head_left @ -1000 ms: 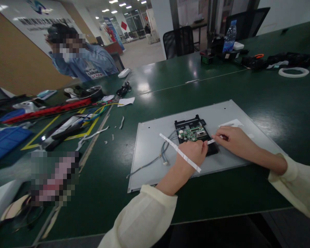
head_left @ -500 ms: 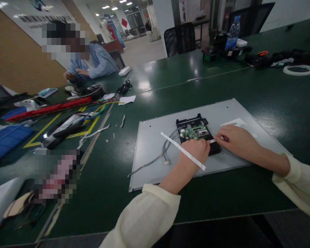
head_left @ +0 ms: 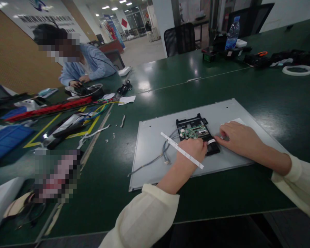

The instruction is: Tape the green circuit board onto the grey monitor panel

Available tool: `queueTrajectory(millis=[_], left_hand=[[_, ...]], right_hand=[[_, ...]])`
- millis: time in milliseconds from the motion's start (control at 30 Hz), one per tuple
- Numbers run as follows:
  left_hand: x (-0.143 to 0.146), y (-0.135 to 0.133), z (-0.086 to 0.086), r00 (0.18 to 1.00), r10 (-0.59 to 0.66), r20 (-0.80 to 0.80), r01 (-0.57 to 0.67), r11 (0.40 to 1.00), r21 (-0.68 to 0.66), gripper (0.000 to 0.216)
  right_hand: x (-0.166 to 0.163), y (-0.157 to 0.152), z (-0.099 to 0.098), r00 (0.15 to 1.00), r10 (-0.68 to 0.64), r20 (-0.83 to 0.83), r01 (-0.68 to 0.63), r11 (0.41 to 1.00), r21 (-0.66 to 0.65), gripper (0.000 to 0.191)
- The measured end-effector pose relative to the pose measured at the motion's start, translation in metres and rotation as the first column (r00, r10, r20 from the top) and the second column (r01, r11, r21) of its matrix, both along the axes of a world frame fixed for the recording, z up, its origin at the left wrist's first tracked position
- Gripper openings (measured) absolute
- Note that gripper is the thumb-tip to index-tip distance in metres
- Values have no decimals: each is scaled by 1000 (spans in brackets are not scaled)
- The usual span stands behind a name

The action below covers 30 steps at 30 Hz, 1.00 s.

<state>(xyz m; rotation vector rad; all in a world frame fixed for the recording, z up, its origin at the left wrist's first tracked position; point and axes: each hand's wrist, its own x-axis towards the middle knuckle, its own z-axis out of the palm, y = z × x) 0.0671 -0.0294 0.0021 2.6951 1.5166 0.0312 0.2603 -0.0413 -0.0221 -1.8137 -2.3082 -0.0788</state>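
A black plastic frame (head_left: 214,148) bearing a green circuit board (head_left: 192,132) lies on a light grey panel (head_left: 152,137). My left hand (head_left: 192,151) is closed at the frame's near left side; its fingertips are hidden, so what they pinch cannot be made out. Across the back of that hand runs a long white strip (head_left: 170,141). My right hand (head_left: 240,137) has its fingers curled together at the frame's right edge, and what lies between them is unclear. Between the hands, a short white piece (head_left: 211,141) sits on the frame. Grey cables (head_left: 151,162) trail left from the frame.
White paper (head_left: 239,121) lies partly under my right hand. Left on the green table are a blue tray (head_left: 10,139), a red strip (head_left: 49,109), wires and scraps. A person (head_left: 93,63) sits across. A bottle (head_left: 232,34) and a white ring (head_left: 298,70) are far right.
My left hand has shifted slightly left along the frame, uncovering more of the white piece. My right hand has lifted and turned a little. The person opposite has lowered their hands.
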Motion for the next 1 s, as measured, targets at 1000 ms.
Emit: queueTrajectory(millis=[1000], left_hand=[[-5,0,9,995,-27,-97,16,993,-113,27]], right_hand=[[-25,-28,11,704,699,-126,-624,693,361,27]])
